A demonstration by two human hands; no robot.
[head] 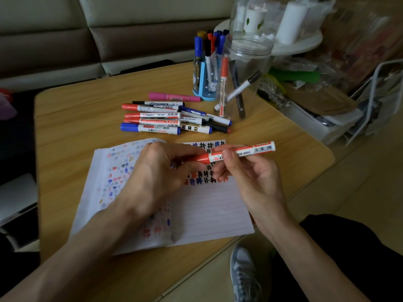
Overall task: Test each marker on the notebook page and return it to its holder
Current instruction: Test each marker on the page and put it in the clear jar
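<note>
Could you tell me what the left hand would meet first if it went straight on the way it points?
Most likely the right hand, which holds the same red marker just beyond the left hand's fingers; depth is unclear.

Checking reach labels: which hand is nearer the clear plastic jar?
Right. The right hand is straight in front of the clear plastic jar; the left hand, sharing the red marker, is farther left.

Worktop (76,118) pale wood grain, smooth, matt, notebook page (213,214) lined matt paper, marker (248,150) in my grip glossy plastic, jar (250,53) clear plastic.
</note>
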